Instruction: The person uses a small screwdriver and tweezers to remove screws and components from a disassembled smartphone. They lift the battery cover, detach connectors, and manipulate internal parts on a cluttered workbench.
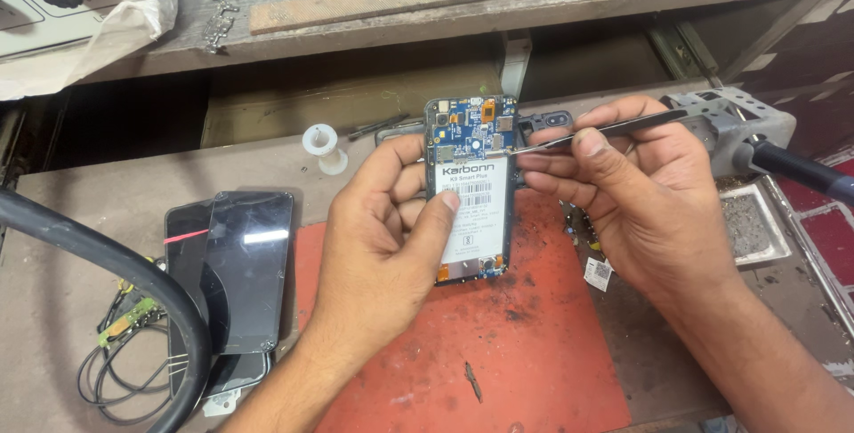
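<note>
Our left hand (391, 220) grips an opened black phone w/ exposed blue circuit board (471, 188) over a red mat (525, 335). Our right hand (640, 193) pinches thin metal tweezers (605, 129), tips at the board.

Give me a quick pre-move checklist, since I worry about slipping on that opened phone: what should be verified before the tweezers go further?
1. Left hand grips the opened phone firmly, thumb across the label: ok.
2. Right hand pinches the tweezers steadily: ok.
3. Tweezer tip sits at the board's right edge: ok; exact part touched: cannot tell.
4. Phone is over the red mat: ok.
5. Loose screw on the mat is clear of the hands: ok.
6. Stacked phones lie apart, to the left: ok.
</note>
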